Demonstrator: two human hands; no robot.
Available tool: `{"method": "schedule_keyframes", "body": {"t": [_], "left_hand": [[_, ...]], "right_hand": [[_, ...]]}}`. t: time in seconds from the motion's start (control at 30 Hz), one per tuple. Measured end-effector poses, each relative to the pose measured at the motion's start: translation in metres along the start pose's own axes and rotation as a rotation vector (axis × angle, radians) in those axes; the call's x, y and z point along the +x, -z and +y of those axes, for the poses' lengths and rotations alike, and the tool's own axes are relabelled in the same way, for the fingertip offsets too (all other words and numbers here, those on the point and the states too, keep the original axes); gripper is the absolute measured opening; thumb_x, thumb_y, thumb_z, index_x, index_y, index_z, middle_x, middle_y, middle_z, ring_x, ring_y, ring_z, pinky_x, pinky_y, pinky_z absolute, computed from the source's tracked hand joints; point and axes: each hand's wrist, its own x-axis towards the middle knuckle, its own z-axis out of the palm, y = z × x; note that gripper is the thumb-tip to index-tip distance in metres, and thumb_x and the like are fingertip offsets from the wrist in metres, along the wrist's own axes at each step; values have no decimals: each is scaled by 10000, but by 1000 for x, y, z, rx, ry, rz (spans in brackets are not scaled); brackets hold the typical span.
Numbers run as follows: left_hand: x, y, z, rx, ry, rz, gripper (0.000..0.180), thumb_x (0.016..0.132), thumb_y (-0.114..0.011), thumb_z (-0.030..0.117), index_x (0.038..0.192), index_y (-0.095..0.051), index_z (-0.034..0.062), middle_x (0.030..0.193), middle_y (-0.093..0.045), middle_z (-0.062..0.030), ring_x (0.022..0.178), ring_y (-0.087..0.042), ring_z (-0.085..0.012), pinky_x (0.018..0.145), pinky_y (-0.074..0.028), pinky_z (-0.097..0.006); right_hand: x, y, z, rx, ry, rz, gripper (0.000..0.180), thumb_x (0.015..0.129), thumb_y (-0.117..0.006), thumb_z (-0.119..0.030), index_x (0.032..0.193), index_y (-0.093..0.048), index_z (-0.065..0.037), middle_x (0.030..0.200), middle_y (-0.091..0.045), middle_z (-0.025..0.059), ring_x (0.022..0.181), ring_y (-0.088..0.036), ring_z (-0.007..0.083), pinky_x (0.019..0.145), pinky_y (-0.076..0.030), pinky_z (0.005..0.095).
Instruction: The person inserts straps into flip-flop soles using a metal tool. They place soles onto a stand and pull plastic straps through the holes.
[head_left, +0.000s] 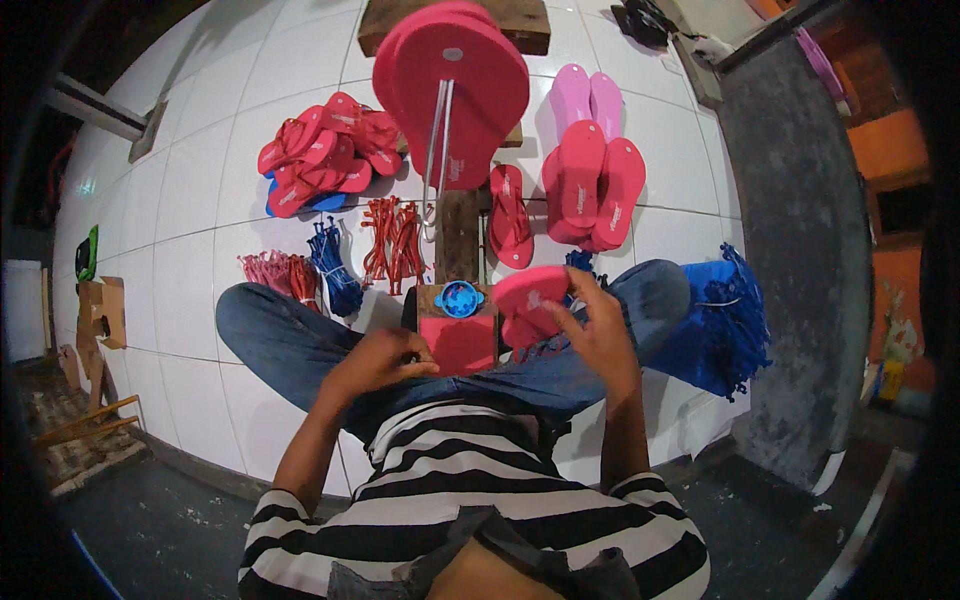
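My right hand [597, 328] grips a red flip-flop sole [528, 288], the thumb in front and the fingers at its right edge. The sole is tilted over my lap, just right of a wooden block. On that block lie a flat red pad [458, 345] and a small round blue dish [460, 299] with little side tabs. My left hand [385, 362] rests at the pad's left edge with fingers curled and their tips together; whatever may be between them is hidden. Straight ahead, a stack of red soles [455, 55] stands on the wooden stand, a bent metal rod [440, 140] in front.
Finished red flip-flops [325, 155] are heaped at the far left. Bundles of blue straps [335, 268] and red straps [392, 240] lie nearer. One strapped flip-flop [510, 215], red soles [595, 185] and pink soles [587, 98] sit right of the stand. More blue straps [725, 315] lie beside my right knee.
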Motion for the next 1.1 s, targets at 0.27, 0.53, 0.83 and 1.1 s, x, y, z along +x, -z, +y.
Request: {"method": "schedule_keyframes", "body": {"t": [0.27,0.53,0.83,1.1], "left_hand": [[16,-32,-59,-548,309,272,451,971,-466,424,1103,-622,22,1020,-673,-113,961,-658,-238,856,-489,-353],[7,8,-43,-271,342,210,249,908,-620,150,1088,-647,-20,942,-703,-74,828,-649,-147,759,-508,-277],[-36,-15,-32,-956,410,713,298,868,-620,97,1146,-553,16,1026,-640,-69,895,-633,-164,833,-508,-301],[-21,-38,-2,-1454,350,627,509,786,-534,-53,1270,-411,43,1242,-552,-185,1103,-593,-269,982,-476,-386]], "right_hand": [[35,-83,71,-295,263,-335,521,923,-518,-110,1419,-367,-57,1328,-462,223,1070,-559,404,933,-458,443],[59,-144,101,68,288,-397,546,893,-606,-245,1347,-402,-19,1254,-513,193,989,-609,387,867,-493,456],[131,-171,227,-355,-798,245,805,809,-689,-268,1445,-247,-48,1268,-455,301,1159,-491,461,962,-432,478],[119,-170,229,-428,-633,74,960,771,-728,-286,1498,-126,-109,1330,-336,352,1219,-405,475,997,-385,525]]}}
